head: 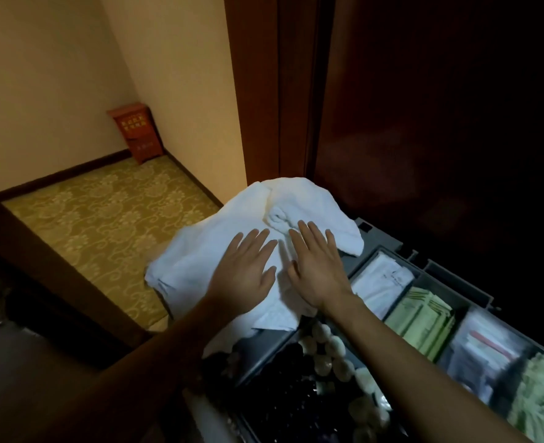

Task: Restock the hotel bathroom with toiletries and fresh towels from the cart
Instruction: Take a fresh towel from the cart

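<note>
Two flat palms: left hand and right hand rest, fingers spread, on the white towel heaped at the far end of the cart. Looks soft, light, floppy, so I'd scoop under both sides, not pinch a corner.

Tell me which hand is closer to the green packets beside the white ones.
Right. The right hand lies flat on the white towel, on the side toward the green packets; the left hand lies flat on the towel beyond it, farther away.
</note>
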### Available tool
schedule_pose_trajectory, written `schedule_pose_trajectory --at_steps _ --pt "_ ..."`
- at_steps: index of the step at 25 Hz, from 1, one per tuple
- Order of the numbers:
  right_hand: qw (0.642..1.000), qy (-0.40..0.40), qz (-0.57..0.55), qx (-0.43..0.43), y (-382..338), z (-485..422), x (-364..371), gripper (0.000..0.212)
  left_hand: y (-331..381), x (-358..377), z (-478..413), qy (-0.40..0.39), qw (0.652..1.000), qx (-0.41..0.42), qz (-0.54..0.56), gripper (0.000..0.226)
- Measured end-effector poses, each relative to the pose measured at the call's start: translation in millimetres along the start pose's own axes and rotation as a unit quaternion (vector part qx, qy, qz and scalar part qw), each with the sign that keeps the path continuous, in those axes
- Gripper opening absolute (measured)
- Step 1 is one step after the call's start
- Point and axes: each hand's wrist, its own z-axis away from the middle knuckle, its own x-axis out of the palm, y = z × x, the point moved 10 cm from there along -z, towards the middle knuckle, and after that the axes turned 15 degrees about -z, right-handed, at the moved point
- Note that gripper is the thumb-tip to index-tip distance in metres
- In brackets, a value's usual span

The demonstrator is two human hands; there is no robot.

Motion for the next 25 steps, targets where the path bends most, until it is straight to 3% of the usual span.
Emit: schedule_pose_trajectory --at_steps 4,7,12,16,21,25 --pt "1.0 0.012 -0.017 0.022 6.9 -52.1 21.1 0.069 -34.0 42.8 -33.5 0.013 1.0 0.003 0.025 0.051" --pt "0.998 0.016 -0.034 0.041 16.3 -74.7 32.0 0.071 -40.3 68.9 -59.3 -0.023 0.999 -0.01 0.048 0.057" --pt "0.991 0.072 -0.071 0.09 35.0 -104.0 31.4 0.065 -62.2 119.0 -81.3 -0.109 0.97 -0.145 0.162 0.057" --pt "0.987 0.064 -0.042 0.14 53.7 -110.2 38.4 0.051 -59.6 124.9 -80.9 -0.07 0.978 -0.132 0.143 0.057" --pt "0.991 0.083 -0.025 0.097 44.5 -108.5 24.3 0.028 -62.9 121.3 -79.6 -0.083 0.971 -0.154 0.162 0.062" --pt "0.992 0.112 -0.044 0.032 21.8 -96.0 6.5 0.031 -64.5 122.1 -77.5 -0.151 0.954 -0.174 0.193 0.075"
